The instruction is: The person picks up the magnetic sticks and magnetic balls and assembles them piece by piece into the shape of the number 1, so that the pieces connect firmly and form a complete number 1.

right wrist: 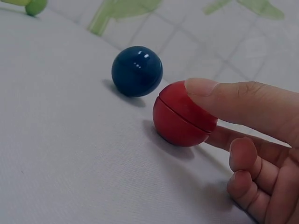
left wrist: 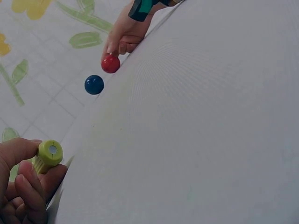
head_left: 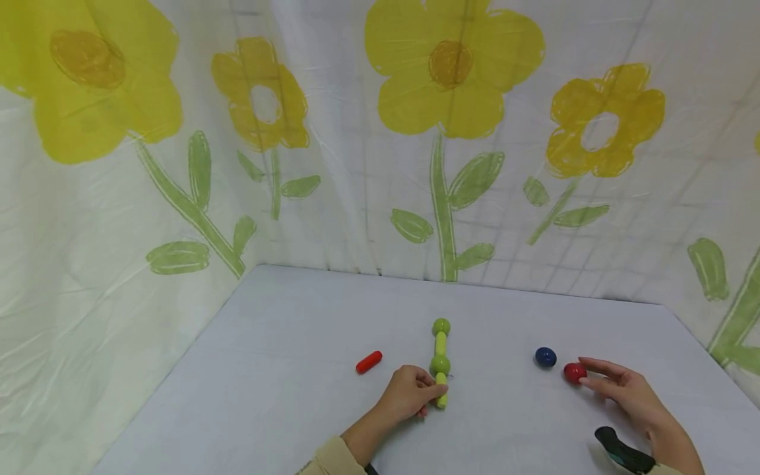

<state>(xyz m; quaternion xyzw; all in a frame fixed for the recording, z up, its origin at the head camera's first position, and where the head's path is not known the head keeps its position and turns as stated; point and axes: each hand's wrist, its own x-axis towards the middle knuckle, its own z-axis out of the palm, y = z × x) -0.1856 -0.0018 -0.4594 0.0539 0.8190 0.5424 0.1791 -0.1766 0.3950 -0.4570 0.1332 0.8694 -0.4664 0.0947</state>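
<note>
In the head view, a lime-green chain of two balls and two short rods stretches away from me, its far ball (head_left: 441, 326) at the top. My left hand (head_left: 406, 394) pinches the near rod (head_left: 442, 400) between thumb and fingers. Seen from the left wrist, that rod's end (left wrist: 52, 150) has a pale round centre. Over to the right, my right hand (head_left: 638, 396) holds a red ball (right wrist: 180, 119), thumb across its top and a finger behind it. A groove runs round this ball. Just beyond it sits a dark blue ball (head_left: 545, 357), apart from my fingers.
A red rod (head_left: 369, 362) lies left of the chain on the white table (head_left: 285, 316). Behind the table's back edge hangs a pale curtain (head_left: 338, 198) printed with yellow flowers. A dark band (head_left: 623, 450) is worn at my right wrist.
</note>
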